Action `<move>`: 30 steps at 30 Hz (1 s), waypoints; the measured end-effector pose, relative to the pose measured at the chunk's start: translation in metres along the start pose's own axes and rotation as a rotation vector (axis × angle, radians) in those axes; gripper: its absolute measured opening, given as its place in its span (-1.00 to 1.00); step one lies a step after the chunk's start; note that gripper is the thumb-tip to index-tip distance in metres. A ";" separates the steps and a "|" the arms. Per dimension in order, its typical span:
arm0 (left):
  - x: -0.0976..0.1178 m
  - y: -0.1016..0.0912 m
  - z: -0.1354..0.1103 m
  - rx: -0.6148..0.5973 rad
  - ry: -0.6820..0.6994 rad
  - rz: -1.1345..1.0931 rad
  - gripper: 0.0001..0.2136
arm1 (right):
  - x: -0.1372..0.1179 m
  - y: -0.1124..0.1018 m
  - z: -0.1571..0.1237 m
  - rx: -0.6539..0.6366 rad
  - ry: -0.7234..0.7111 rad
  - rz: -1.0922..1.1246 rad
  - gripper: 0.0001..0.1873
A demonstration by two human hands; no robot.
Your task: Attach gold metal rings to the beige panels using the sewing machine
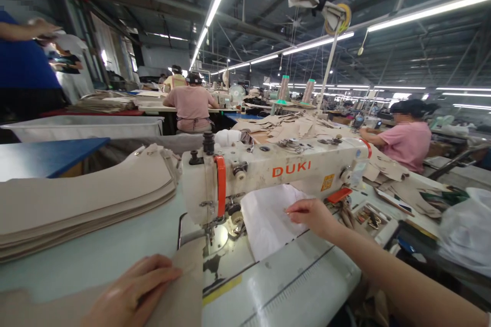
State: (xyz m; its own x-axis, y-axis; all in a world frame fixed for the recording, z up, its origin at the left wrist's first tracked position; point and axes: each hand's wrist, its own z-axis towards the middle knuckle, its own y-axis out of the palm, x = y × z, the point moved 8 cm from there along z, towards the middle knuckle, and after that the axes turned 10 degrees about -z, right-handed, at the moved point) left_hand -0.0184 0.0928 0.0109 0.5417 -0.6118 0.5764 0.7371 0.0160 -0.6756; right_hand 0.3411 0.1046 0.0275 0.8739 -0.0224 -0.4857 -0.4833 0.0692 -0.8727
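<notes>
My left hand [134,288] rests on a beige fabric piece [187,276] at the front left, its fingers stretched toward the needle area and its thumb below them. The fabric's right edge lies beside the sewing machine's needle plate [218,239]. My right hand [312,218] is in a pinch above a white sheet [268,219] that lies under the machine arm. A tiny pale thing shows at its fingertips, too small to name. The white sewing machine [257,168] stands across the middle, with its presser foot close to the beige fabric but apart from my fingers.
Stacked beige panels [88,199] lie on the left. Right of the machine are a small-parts tray [372,220], a phone-like slab [393,199] and a white plastic bag [466,230]. Loose beige pieces [284,125] cover the table behind. Co-workers sit ahead and at right; another stands left.
</notes>
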 end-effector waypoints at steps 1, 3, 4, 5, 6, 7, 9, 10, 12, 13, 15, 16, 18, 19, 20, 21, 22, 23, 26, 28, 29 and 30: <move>0.001 0.000 0.001 -0.018 0.004 0.012 -0.74 | -0.002 0.002 -0.004 -0.002 -0.002 0.066 -0.75; 0.004 -0.002 0.002 -0.059 0.010 0.034 -0.79 | -0.007 0.007 -0.010 -0.001 -0.014 0.181 -0.71; 0.007 -0.004 0.002 -0.069 0.010 0.037 -0.80 | -0.011 0.009 -0.013 -0.001 -0.022 0.229 -0.68; 0.010 -0.006 0.002 -0.070 0.006 0.033 -0.80 | -0.015 0.011 -0.016 0.000 -0.033 0.268 -0.65; 0.013 -0.009 0.003 -0.061 -0.005 0.019 -0.80 | -0.020 0.013 -0.019 -0.005 -0.043 0.313 -0.61; 0.016 -0.012 0.003 -0.040 -0.020 -0.005 -0.80 | -0.026 0.015 -0.022 -0.017 -0.052 0.371 -0.59; 0.023 -0.016 0.003 0.000 -0.058 -0.078 -0.80 | -0.040 0.024 -0.029 -0.067 -0.052 0.526 -0.56; 0.025 -0.016 0.003 0.007 -0.091 -0.117 -0.80 | -0.048 0.031 -0.034 -0.109 -0.043 0.613 -0.56; 0.023 -0.012 0.002 -0.005 -0.195 -0.189 -0.80 | -0.068 0.048 -0.043 -0.222 -0.020 0.758 -0.57; 0.020 -0.009 0.002 -0.016 -0.266 -0.224 -0.80 | -0.079 0.057 -0.047 -0.279 -0.014 0.800 -0.57; 0.012 -0.003 -0.001 -0.022 -0.424 -0.309 -0.82 | -0.102 0.075 -0.054 -0.373 -0.021 0.863 -0.59; 0.008 -0.001 -0.002 -0.014 -0.490 -0.363 -0.84 | -0.114 0.083 -0.056 -0.407 -0.027 0.891 -0.61; 0.004 0.002 -0.005 -0.002 -0.583 -0.478 -0.85 | -0.133 0.097 -0.056 -0.471 -0.021 0.937 -0.64; 0.004 0.003 -0.006 0.003 -0.607 -0.529 -0.84 | -0.140 0.104 -0.055 -0.503 -0.003 0.955 -0.65; 0.005 0.003 -0.006 0.007 -0.617 -0.573 -0.83 | -0.146 0.111 -0.054 -0.531 0.021 0.971 -0.66; 0.006 0.003 -0.005 0.017 -0.617 -0.606 -0.81 | -0.151 0.116 -0.052 -0.555 0.044 0.986 -0.66; 0.008 0.001 -0.005 0.031 -0.615 -0.629 -0.79 | -0.155 0.120 -0.050 -0.571 0.060 1.001 -0.66; 0.009 -0.001 -0.005 0.051 -0.616 -0.644 -0.78 | -0.157 0.123 -0.048 -0.575 0.066 1.017 -0.66; 0.009 -0.002 -0.006 0.118 -0.645 -0.683 -0.77 | -0.162 0.128 -0.040 -0.524 0.029 1.021 -0.66; 0.008 0.001 -0.009 0.160 -0.663 -0.731 -0.80 | -0.161 0.131 -0.036 -0.436 -0.018 0.989 -0.71; 0.009 0.002 -0.010 0.183 -0.662 -0.753 -0.81 | -0.161 0.132 -0.035 -0.386 -0.046 0.974 -0.74; 0.010 0.002 -0.011 0.204 -0.654 -0.759 -0.82 | -0.160 0.133 -0.035 -0.341 -0.072 0.966 -0.78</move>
State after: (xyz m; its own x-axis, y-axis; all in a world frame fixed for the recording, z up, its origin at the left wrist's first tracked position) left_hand -0.0156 0.0784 0.0100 -0.0278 0.0339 0.9990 0.9993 -0.0239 0.0286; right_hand 0.1347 0.0828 -0.0127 0.0994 -0.0468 -0.9939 -0.9615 -0.2616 -0.0838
